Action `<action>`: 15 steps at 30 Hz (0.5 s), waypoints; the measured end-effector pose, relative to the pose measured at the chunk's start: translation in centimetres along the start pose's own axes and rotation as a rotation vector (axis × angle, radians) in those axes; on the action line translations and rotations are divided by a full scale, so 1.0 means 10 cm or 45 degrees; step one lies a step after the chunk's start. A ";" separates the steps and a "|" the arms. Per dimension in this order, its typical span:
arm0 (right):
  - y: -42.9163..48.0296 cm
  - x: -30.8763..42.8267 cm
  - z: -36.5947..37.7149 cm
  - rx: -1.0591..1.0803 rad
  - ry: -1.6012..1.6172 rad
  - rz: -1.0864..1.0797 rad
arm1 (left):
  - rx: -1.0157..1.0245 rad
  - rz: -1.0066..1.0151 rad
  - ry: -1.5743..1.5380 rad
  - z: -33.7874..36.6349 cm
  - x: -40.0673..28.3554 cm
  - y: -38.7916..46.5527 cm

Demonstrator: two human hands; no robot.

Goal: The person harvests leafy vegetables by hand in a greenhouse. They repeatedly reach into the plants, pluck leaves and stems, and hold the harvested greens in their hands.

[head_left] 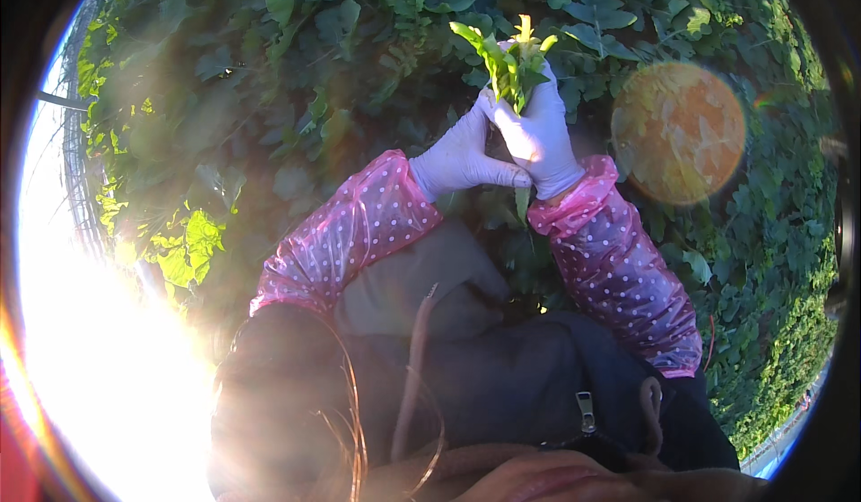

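A small bunch of cut green leafy stems (511, 68) stands up from my right hand (541, 135), its pale stem ends pointing away from me. My right hand wears a whitish glove and is closed round the bunch. My left hand (461, 149), gloved alike, meets it from the left. Its thumb reaches across to the right hand's wrist side; its fingertips are hidden behind the right hand, so whether they grip anything does not show. Below the thumb hangs a narrow green leaf (522, 203).
Dense leafy green plants (269, 98) spread under and around both hands. Pink dotted plastic sleeve covers (363, 219) wrap my forearms. A dark jacket (471, 381) with a drawstring (417, 367) fills the bottom. Strong sun glare washes out the lower left. Netting (77, 159) runs along the left edge.
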State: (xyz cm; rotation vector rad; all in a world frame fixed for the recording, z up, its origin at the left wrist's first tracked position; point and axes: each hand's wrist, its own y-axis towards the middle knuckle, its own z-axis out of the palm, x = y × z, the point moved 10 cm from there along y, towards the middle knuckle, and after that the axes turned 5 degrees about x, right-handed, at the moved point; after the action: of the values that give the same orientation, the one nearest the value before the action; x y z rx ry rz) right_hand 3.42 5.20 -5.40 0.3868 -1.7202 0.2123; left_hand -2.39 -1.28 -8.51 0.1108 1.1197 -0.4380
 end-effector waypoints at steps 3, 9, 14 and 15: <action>-0.05 -0.12 0.24 0.211 0.556 0.313 | -0.099 0.065 0.046 -0.07 -0.04 -0.10; 0.03 0.20 0.61 0.709 0.401 0.272 | -0.482 0.218 -0.290 -0.67 -0.09 -0.48; 0.01 0.06 0.28 0.516 0.011 0.027 | -0.991 0.352 -0.400 -1.04 0.28 -1.20; -0.16 0.08 0.41 0.702 -0.163 -0.148 | -1.018 0.395 -0.496 -1.03 0.40 -1.28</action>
State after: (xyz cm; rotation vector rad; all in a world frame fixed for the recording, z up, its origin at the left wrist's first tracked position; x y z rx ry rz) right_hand 0.18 2.17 -5.54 0.9187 -1.7411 0.5914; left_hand -14.76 -10.94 -14.90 -0.4797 0.8036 0.2760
